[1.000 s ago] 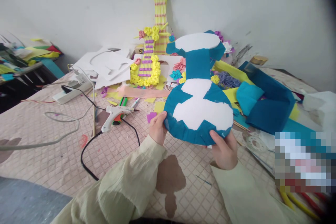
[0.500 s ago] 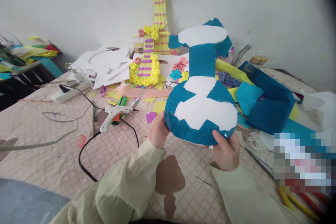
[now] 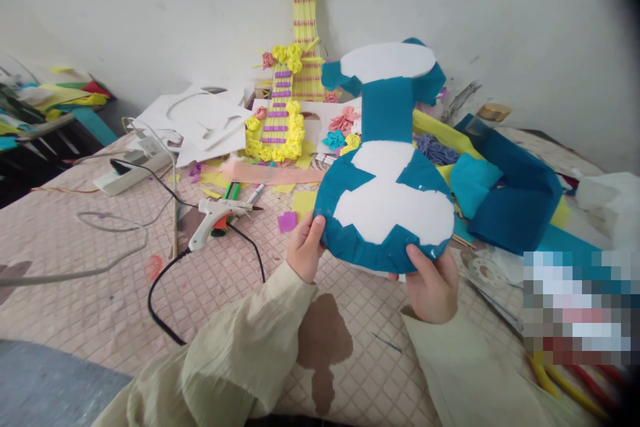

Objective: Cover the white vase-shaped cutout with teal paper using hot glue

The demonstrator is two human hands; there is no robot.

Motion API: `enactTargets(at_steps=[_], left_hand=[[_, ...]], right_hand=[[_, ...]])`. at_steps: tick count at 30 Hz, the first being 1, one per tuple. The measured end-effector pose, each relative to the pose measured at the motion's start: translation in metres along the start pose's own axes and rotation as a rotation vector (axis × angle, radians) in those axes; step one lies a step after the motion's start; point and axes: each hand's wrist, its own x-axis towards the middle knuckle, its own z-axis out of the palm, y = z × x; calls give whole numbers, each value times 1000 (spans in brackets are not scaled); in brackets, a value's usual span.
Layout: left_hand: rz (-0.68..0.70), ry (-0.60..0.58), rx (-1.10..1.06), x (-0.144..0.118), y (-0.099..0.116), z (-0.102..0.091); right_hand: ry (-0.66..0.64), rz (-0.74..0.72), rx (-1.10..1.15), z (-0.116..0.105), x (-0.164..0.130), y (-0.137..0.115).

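Both hands hold up a guitar-shaped white foam cutout whose edges and neck are wrapped in blue paper. My left hand grips its lower left rim. My right hand grips the bottom edge, thumb on the blue wrap. The cutout stands nearly upright, its white back facing me, above a quilted pink cloth.
A white glue gun with a black cord lies left of my hands. A yellow decorated paper guitar leans on the wall. White foam scraps, a power strip and blue paper sheets lie around.
The cutout has been tilted up more upright and shifted slightly right; both hands kept their grip and moved little.
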Motion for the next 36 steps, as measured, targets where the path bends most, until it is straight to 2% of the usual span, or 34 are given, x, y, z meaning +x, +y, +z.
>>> enactTargets(at_steps=[5,9,16,21,29,36], left_hand=[[-59,-6,-101,-2,2,3],[-148,-61,-74,-6,4,3],[-48,-141,31,-13,-2,2],[-39,-90,20,-12,-2,4],[-33,-56,-6,-12,0,5],[-21,-58,55,-9,-1,1]], right_hand=[[9,31,74,2,2,-4],[22,49,77,0,8,-3],[27,76,62,-1,12,-1],[5,113,77,2,9,-2],[4,36,60,2,4,1],[-41,-21,35,3,1,0]])
